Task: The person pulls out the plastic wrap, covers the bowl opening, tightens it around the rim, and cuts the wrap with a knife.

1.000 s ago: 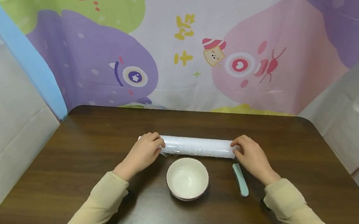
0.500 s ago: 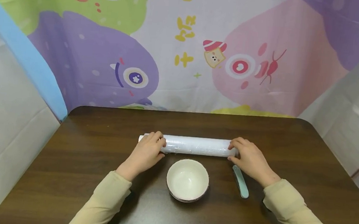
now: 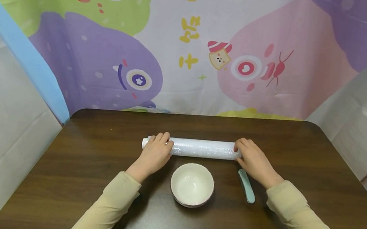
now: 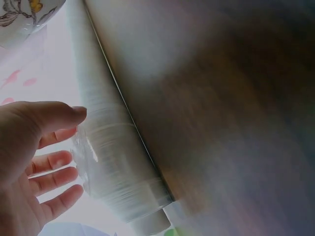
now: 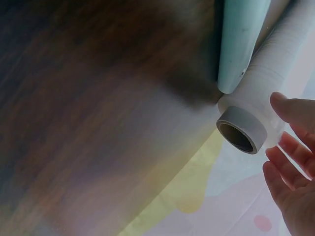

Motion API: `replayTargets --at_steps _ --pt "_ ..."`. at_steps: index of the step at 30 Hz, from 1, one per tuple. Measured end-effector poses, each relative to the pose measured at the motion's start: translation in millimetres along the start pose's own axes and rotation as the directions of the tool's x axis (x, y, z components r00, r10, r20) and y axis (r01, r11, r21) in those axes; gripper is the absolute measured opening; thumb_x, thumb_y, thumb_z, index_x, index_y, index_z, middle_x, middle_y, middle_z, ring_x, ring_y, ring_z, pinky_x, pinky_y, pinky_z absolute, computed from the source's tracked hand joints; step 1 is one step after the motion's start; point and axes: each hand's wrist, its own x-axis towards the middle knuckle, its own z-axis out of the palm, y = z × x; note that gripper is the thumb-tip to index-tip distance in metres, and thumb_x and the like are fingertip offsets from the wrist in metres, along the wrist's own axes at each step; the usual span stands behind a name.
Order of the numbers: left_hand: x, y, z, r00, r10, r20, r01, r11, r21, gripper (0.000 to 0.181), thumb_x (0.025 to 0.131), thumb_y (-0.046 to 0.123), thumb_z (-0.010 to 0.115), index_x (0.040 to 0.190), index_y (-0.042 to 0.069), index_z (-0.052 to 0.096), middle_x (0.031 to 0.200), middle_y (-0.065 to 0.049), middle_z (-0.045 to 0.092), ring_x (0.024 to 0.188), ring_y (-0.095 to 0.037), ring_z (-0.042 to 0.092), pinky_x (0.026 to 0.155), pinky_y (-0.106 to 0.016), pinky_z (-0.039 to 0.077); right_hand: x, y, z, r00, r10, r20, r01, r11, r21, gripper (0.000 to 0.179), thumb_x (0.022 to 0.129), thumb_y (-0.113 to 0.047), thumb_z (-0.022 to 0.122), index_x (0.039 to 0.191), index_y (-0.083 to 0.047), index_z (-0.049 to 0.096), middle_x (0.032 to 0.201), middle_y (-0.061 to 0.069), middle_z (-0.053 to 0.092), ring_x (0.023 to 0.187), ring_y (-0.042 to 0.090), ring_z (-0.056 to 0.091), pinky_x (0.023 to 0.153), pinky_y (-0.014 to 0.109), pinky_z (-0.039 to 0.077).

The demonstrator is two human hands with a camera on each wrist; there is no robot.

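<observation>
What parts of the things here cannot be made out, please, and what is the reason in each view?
Head view: part of the right end of the roll, covered by the right hand.
Head view: the stretch of roll beneath the left hand.
Left wrist view: most of the bowl, cut off by the upper-left corner; the table surface is blurred.
Right wrist view: the rest of the green tool, cut off by the top edge.

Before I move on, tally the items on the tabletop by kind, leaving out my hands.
Roll of film: 1
Bowl: 1
Pale green tool: 1
Total: 3
</observation>
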Motion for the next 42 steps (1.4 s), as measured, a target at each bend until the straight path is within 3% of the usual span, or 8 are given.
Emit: replayTargets --at_steps 7,16,25,30,34,42 --pt "0.0 -1.2 0.8 1.0 -0.002 -0.028 0.002 1.0 -0.002 0.011 0.072 0.009 0.065 0.076 0.005 0.057 0.087 -0.009 0.049 0.079 -0.027 0.05 0.07 -0.04 0.045 -0.2 0.7 0.0 0.999 -0.048 -0.018 0.048 0.999 -0.017 0.023 0.069 0.0 0.074 0.081 -0.005 0.054 0.095 0.006 0.055 0.086 0.021 0.051 0.074 0.033 0.044" --pt "-1.6 -5.0 -5.7 1.0 -0.025 -0.012 0.024 0.996 -0.083 0.012 0.072 0.007 0.066 0.074 0.008 0.054 0.086 -0.007 0.051 0.077 -0.025 0.051 0.073 -0.04 0.046 0.6 1.7 0.4 0.996 -0.092 -0.007 0.092 0.995 -0.038 0.017 0.073 0.003 0.069 0.076 -0.004 0.055 0.102 0.012 0.057 0.091 0.025 0.052 0.078 0.034 0.045" --pt "-1.8 -12.4 -14.5 0.999 -0.017 -0.034 0.01 0.98 -0.198 0.013 0.075 0.001 0.062 0.074 0.006 0.051 0.069 -0.003 0.053 0.062 -0.023 0.053 0.058 -0.035 0.044 1.2 4.2 3.6 0.991 -0.125 -0.05 0.122 0.991 -0.057 0.014 0.076 0.005 0.065 0.078 -0.001 0.053 0.095 0.013 0.055 0.084 0.025 0.052 0.075 0.035 0.045" --pt "-2.4 -15.2 -22.3 0.995 -0.097 0.033 0.102 0.951 -0.293 0.01 0.081 0.002 0.058 0.08 0.007 0.05 0.061 0.0 0.051 0.055 -0.017 0.052 0.05 -0.032 0.043 2.0 5.3 4.3 0.984 -0.148 -0.101 0.141 0.988 -0.067 0.013 0.079 0.005 0.063 0.083 0.002 0.05 0.083 0.01 0.05 0.074 0.023 0.048 0.067 0.034 0.043" --pt "-3.5 -16.9 -27.6 0.986 -0.15 0.072 0.166 0.919 -0.358 0.008 0.084 0.003 0.055 0.086 0.007 0.049 0.062 0.0 0.054 0.054 -0.014 0.05 0.051 -0.031 0.043 4.3 4.8 2.5 0.982 -0.14 -0.13 0.134 0.989 -0.056 0.017 0.078 0.005 0.063 0.082 0.001 0.047 0.074 0.007 0.046 0.064 0.02 0.046 0.059 0.033 0.041" --pt "-1.9 -20.6 -29.0 0.975 -0.2 0.101 0.224 0.86 -0.458 0.011 0.089 0.007 0.055 0.09 0.007 0.044 0.075 -0.008 0.064 0.054 -0.019 0.055 0.052 -0.033 0.044 10.9 0.9 -5.3 0.996 -0.055 -0.067 0.054 0.998 -0.017 0.013 0.083 0.004 0.057 0.087 -0.001 0.046 0.066 0.007 0.053 0.059 0.02 0.052 0.055 0.033 0.045"
